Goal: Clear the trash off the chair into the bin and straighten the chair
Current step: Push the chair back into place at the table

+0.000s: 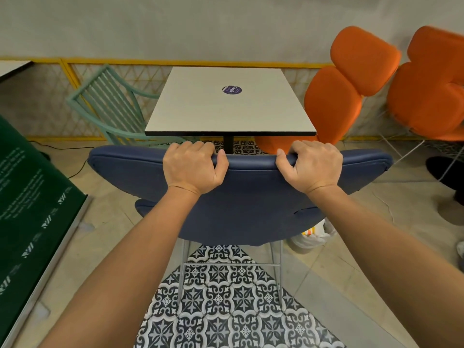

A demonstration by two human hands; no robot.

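Note:
A dark blue padded chair (251, 212) on thin metal legs stands in front of me, its back toward me and its seat hidden behind the backrest. My left hand (194, 167) grips the top edge of the backrest left of centre, fingers curled over it. My right hand (311, 165) grips the same edge right of centre. A white bag (313, 236) with a yellow and red print sits on the floor just right of the chair, partly hidden by it. No trash shows on the chair from here.
A white square table (226, 111) with a purple sticker stands just beyond the chair. A pale green chair (105, 106) is at its left, two orange chairs (346, 81) at its right. A dark green banner (32, 209) leans at the left. A person's dark shoe (447, 172) is at far right.

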